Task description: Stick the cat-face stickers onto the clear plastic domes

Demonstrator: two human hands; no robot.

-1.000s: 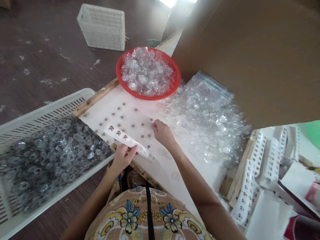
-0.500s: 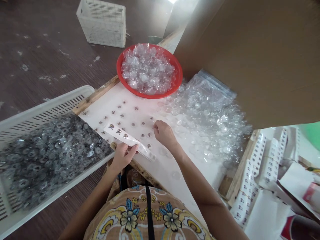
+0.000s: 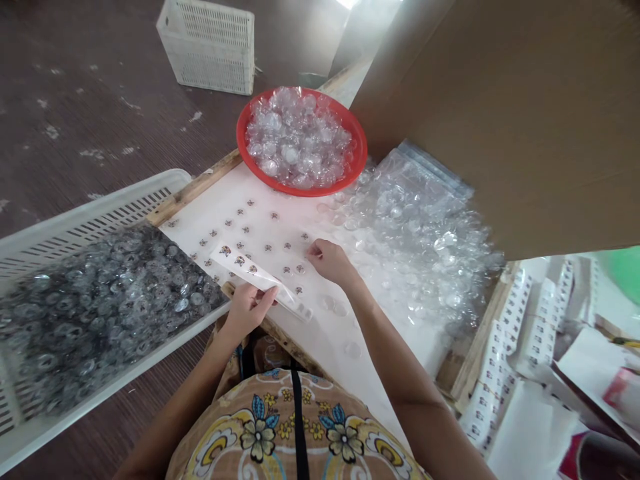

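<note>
My left hand (image 3: pixel 250 310) pinches a white sticker strip (image 3: pixel 265 279) near its middle, at the table's near edge. Several dark printed stickers show on the strip's far left part. My right hand (image 3: pixel 327 259) is closed over the white tabletop (image 3: pixel 270 190), its thumb and fingertips together; whatever they hold is too small to make out. Left of that hand, small clear discs with dark stickers (image 3: pixel 268 247) lie scattered on the table. Plain clear discs (image 3: pixel 353 349) lie nearer me, and a heap of clear discs (image 3: pixel 445 253) spreads to the right.
A red basin (image 3: pixel 363 157) full of clear discs stands at the back. On the left is a white crate (image 3: pixel 175 179) of stickered discs. Another white basket (image 3: pixel 215 67) stands on the floor. Brown cardboard (image 3: pixel 500 120) rises at right, above sticker rolls (image 3: pixel 540 327).
Both hands stay almost in the same place. The view has shifted very slightly; my right hand's fingers have moved a little over the table.
</note>
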